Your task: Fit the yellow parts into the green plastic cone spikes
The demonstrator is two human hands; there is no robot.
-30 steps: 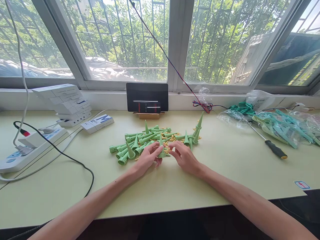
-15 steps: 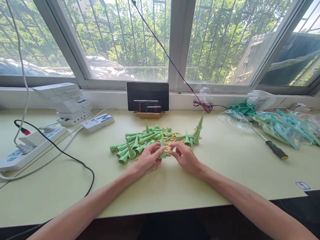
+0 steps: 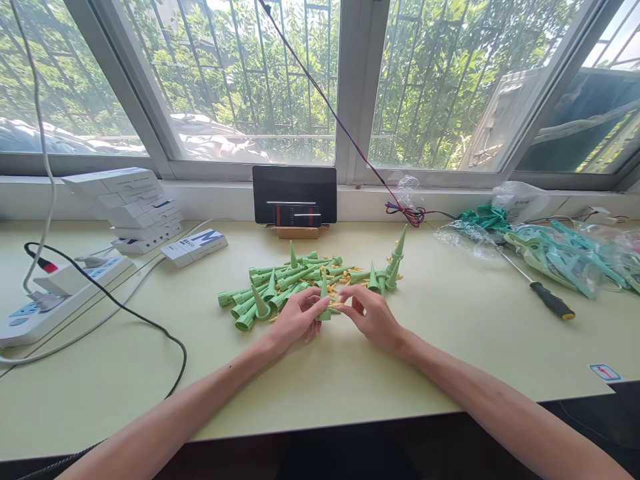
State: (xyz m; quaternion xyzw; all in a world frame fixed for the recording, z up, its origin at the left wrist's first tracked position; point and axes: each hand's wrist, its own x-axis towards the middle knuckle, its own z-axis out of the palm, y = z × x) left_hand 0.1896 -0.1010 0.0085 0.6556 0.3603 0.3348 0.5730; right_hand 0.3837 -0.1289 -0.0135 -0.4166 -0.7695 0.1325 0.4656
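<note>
My left hand is closed around a green plastic watering spike, a hollow cone held with its tip up. A small yellow valve piece sits between the thumb and fingers of my right hand, its end at the side of the spike; I cannot tell how far it goes in. Just beyond my hands lies a pile of similar green spikes, most on their sides and a few tip up. Loose yellow pieces are scattered among them. Several spikes with yellow pieces, some stacked, stand right of the pile.
A black tablet with a phone in front leans near the window. White boxes and a power strip with cables are on the left. On the right lie a screwdriver and bagged teal plastic parts.
The view has shifted very slightly. Both hands keep their holds, with the spike and the yellow piece a touch lower near the same spot.
</note>
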